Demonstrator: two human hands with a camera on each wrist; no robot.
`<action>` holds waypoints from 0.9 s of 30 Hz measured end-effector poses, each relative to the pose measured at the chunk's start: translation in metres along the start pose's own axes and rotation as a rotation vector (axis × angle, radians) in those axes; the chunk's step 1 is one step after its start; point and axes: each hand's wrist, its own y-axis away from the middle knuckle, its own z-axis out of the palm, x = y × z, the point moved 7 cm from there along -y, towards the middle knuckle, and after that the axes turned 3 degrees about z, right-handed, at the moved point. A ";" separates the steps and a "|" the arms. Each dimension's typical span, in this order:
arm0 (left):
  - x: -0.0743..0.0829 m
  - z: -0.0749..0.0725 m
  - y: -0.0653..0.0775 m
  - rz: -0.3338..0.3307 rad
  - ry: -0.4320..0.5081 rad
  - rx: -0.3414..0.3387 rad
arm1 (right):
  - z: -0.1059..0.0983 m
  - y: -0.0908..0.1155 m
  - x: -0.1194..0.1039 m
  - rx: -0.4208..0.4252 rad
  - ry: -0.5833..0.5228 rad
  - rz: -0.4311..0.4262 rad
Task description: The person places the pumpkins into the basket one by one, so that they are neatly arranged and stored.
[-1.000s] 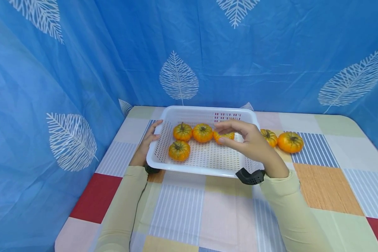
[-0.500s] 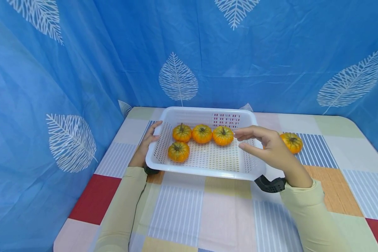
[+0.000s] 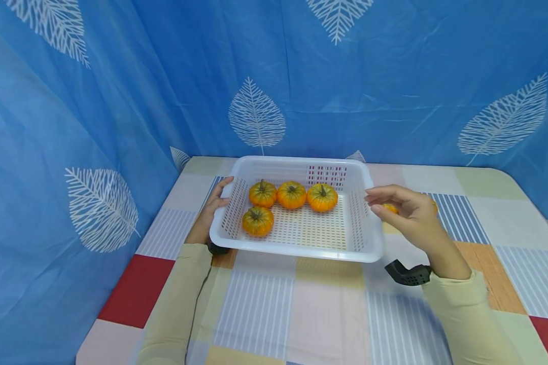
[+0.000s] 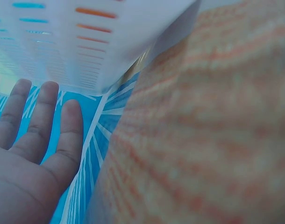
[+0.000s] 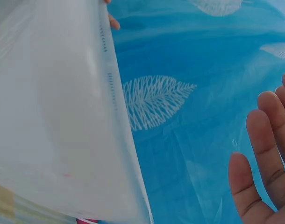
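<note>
A white plastic basket (image 3: 297, 249) with slotted walls stands on the table. Several small orange-and-green pumpkins sit in it: three in a row, the rightmost pumpkin (image 3: 322, 197) with its stem up, and a front pumpkin (image 3: 258, 221) at the left. My left hand (image 3: 209, 210) rests at the basket's left rim; in the left wrist view its fingers (image 4: 48, 100) extend against the slotted outer wall. Just off the right rim, my right hand (image 3: 408, 215) hovers with loosely bent fingers, holding nothing. Behind it, an orange pumpkin (image 3: 391, 208) shows only in part, and another is mostly hidden.
A patchwork-patterned tablecloth (image 3: 329, 309) covers the table, reaching forward and right of the basket. Blue curtains (image 3: 392, 101) with white leaf prints hang along the back and left. A thin dark cable (image 3: 196, 304) runs along the left sleeve.
My right hand has moved right, from over the basket to beyond its right rim, uncovering the rightmost pumpkin inside and covering those outside. The left hand has stayed at the rim.
</note>
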 end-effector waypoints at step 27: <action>0.003 0.002 -0.005 0.103 0.113 -0.083 | -0.062 0.013 0.018 0.136 0.050 0.161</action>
